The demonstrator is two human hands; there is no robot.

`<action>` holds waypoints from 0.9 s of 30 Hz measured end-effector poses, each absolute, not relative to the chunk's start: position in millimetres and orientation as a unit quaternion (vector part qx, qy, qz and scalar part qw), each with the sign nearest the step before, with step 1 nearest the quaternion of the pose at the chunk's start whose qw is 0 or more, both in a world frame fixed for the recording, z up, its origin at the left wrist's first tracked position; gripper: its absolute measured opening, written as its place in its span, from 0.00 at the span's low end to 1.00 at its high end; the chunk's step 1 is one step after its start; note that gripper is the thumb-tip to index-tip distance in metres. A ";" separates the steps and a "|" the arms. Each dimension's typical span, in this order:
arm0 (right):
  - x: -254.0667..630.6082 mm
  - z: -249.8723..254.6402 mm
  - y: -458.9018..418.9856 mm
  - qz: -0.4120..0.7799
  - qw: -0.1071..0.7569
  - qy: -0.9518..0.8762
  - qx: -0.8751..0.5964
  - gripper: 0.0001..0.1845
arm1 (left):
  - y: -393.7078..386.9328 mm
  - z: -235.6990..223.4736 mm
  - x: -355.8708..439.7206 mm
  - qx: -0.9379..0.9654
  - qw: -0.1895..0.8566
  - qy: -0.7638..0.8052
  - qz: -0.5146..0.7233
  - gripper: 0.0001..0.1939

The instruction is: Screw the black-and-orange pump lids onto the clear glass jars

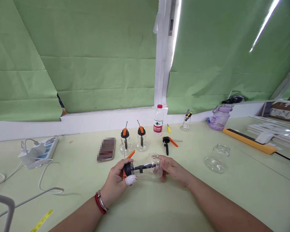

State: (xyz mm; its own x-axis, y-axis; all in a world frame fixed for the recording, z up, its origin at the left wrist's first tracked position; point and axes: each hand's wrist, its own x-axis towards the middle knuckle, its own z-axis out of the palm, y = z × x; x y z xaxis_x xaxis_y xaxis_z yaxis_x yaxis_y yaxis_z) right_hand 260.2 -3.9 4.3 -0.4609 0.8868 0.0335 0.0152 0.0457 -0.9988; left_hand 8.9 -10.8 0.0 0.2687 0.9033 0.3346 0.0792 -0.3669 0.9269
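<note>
Between my hands a clear glass bottle [148, 166] lies on its side, a black stem visible inside it. My left hand [117, 178], with white tape on one finger, is closed around its black cap [128, 169], which has an orange lever and a metal rod. At the bottle's wide base, my right hand [174, 169] grips the glass. Just beyond stand two similar bottles, the left one [127, 146] and the right one [142, 144], with black and orange caps. A loose cap [166, 140] with an orange lever lies behind my right hand.
An open glass bottle [217, 158] stands at right. Farther back are a water bottle [158, 124], a yellow tool [169, 129], a glass of screwdrivers [186, 125] and a purple jug [220, 118]. Leftward lie a phone [107, 149] and a power strip [42, 158] with cables.
</note>
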 end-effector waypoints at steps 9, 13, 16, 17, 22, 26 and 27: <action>263.2 9.2 -6.3 0.588 0.401 -0.623 -0.325 0.34 | -14.8 8.9 12.9 0.609 0.487 0.385 0.494 0.23; 263.9 12.4 -8.7 0.606 0.398 -0.629 -0.282 0.41 | -15.5 11.4 13.4 0.601 0.495 0.386 0.495 0.23; 263.3 10.9 -7.5 0.611 0.394 -0.623 -0.288 0.38 | -16.5 12.1 13.7 0.601 0.496 0.383 0.497 0.23; 263.2 9.6 -6.5 0.611 0.394 -0.622 -0.292 0.37 | -16.7 12.1 13.7 0.602 0.494 0.382 0.497 0.23; 264.1 3.3 -2.8 0.605 0.400 -0.616 -0.306 0.38 | -16.1 9.4 13.2 0.617 0.485 0.376 0.492 0.24; 263.1 4.1 -3.4 0.593 0.388 -0.620 -0.336 0.36 | -15.1 6.4 12.2 0.630 0.482 0.366 0.487 0.23; 262.5 4.7 -3.6 0.590 0.386 -0.621 -0.342 0.36 | -15.0 6.0 12.0 0.631 0.483 0.363 0.486 0.23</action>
